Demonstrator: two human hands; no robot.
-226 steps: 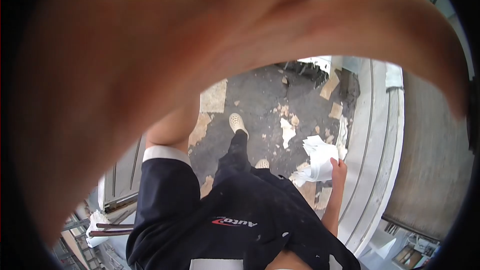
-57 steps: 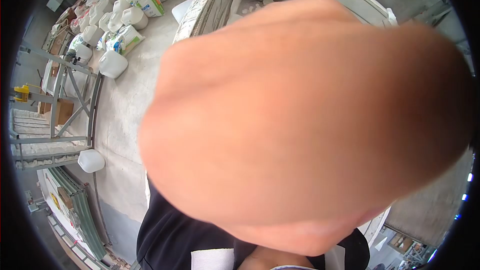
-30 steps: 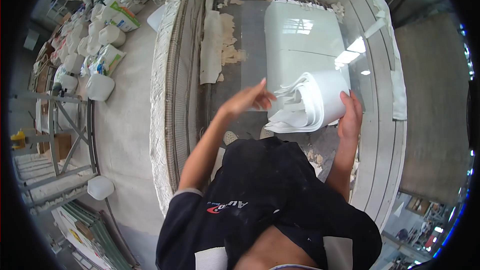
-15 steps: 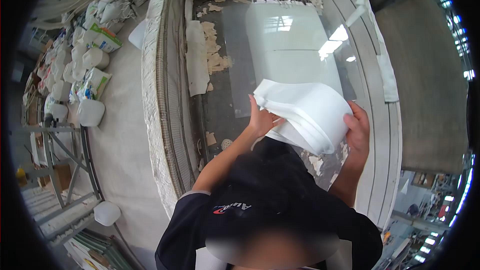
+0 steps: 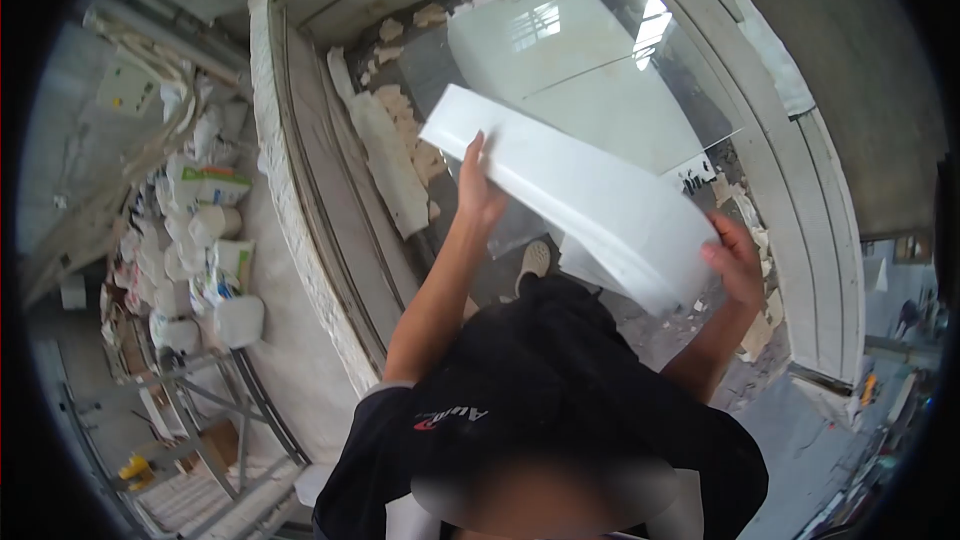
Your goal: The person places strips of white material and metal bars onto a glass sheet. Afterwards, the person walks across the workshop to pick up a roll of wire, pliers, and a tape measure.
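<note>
A long white folded sheet (image 5: 580, 190), smooth and bent over on itself, hangs in front of my body between both hands. My left hand (image 5: 482, 190) grips its near edge close to the left end, with a finger or thumb lying against the white face. At the right end, where the sheet curves round, my right hand (image 5: 735, 260) holds it by the edge. Part of each hand's fingers is hidden behind the material. Beyond the sheet lies a clear, glossy panel (image 5: 560, 50) with a pale layer showing in it; whether this layer is under the panel I cannot tell.
White walls (image 5: 320, 210) with rough edges enclose the area around me. Broken cream-coloured flakes (image 5: 400, 110) and a long pale strip (image 5: 375, 140) lie along the left side. Outside stand several white jugs (image 5: 240, 320) and a metal frame (image 5: 210, 420). A light shoe (image 5: 535, 265) shows below.
The folded sheet has opened out longer and its left end has risen up and left with my left hand. My right hand has moved slightly right and down. The whole view has turned.
</note>
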